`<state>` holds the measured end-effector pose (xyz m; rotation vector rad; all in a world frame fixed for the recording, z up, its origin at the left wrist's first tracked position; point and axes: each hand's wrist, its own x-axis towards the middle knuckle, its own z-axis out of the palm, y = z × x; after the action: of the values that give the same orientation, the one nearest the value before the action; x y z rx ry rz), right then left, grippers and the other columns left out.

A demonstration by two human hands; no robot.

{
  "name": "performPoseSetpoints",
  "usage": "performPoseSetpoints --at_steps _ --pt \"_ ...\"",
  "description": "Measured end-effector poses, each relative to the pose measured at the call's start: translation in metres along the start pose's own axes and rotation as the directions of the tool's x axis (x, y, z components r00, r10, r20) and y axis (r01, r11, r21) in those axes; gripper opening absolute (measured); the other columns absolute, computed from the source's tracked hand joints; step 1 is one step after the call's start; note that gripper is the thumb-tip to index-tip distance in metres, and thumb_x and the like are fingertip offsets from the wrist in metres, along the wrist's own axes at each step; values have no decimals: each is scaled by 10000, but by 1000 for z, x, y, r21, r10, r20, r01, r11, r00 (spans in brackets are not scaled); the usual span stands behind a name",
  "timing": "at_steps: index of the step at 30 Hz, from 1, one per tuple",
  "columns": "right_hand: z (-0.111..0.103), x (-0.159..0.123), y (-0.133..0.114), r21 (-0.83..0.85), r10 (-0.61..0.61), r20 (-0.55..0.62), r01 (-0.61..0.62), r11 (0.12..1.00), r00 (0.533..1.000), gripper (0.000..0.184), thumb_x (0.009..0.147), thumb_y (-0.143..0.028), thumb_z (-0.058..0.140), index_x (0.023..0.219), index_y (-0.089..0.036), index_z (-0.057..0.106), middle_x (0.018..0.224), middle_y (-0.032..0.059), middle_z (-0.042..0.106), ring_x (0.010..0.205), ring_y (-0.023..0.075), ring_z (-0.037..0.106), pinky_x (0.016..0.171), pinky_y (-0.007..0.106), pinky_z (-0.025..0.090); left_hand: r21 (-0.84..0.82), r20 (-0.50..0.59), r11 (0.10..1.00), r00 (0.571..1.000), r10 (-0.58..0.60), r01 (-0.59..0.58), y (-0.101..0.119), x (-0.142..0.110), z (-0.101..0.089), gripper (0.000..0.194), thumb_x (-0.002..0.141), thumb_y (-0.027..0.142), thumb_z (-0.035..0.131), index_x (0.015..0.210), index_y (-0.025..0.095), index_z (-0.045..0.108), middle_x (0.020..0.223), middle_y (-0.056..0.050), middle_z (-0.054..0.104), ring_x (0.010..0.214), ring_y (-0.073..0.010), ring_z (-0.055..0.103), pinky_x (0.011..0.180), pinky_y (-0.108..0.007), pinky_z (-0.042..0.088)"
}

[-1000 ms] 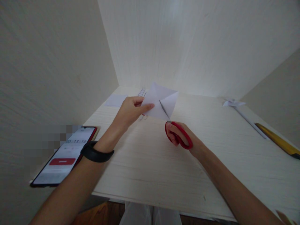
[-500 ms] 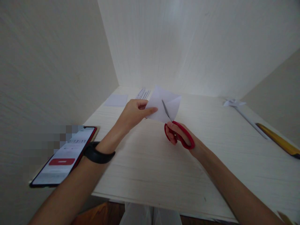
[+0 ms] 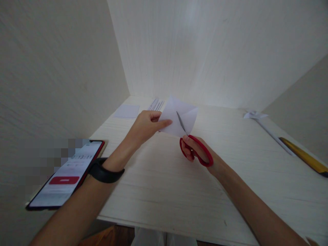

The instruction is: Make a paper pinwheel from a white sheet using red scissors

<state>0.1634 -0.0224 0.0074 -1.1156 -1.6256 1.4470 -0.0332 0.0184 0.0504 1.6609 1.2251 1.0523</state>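
My left hand pinches the left edge of a white square of paper, thumb on top and fingers behind. Creases run across the sheet, which is held up above the table. In my right hand is a pair of red-handled scissors, its grips around my thumb and fingers. One dark blade lies over the face of the paper, pointing up toward its middle; the other blade is hidden, seemingly behind the sheet.
A phone showing a timer lies at the left. Behind my left hand are another paper sheet and several thin striped strips. At the right lie a paper pinwheel on a white stick and a yellow cutter knife.
The hands, paper and scissors hold nearly the same pose. The whole view has shifted slightly, with the table appearing a little lower.
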Motion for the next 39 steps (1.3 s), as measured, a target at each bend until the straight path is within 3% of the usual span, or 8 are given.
performPoseSetpoints --at_steps 10,16,21,39 --pt "0 -2 1 -20 -19 -26 19 1000 999 500 906 -600 474 610 -200 432 520 -54 434 455 78 393 469 238 292 5 12 1000 1000 9 -9 -3 1 0 226 727 351 720 657 140 676 592 31 579 554 -93 476 515 -215 329" --pt "-1 0 -1 -59 -26 -21 25 998 999 528 903 -614 463 575 -204 405 491 -53 418 431 75 383 456 243 292 -37 23 999 1000 -13 14 -7 3 -1 237 705 382 735 728 147 717 654 3 660 598 -125 558 554 -235 397" --pt "0 1 -1 -67 15 -48 -18 998 999 530 866 -643 493 572 -210 412 476 -50 428 418 77 387 434 242 287 -120 25 992 999 -39 42 -8 4 0 215 683 353 759 766 156 740 717 -13 720 620 -132 602 574 -238 440" --pt "1 3 -4 -81 51 -71 -56 995 996 532 785 -694 535 555 -232 407 433 -46 422 386 91 380 406 261 278 -136 16 988 998 -67 69 -10 3 1 233 659 368 781 780 169 764 788 -43 763 689 -166 658 593 -253 482"
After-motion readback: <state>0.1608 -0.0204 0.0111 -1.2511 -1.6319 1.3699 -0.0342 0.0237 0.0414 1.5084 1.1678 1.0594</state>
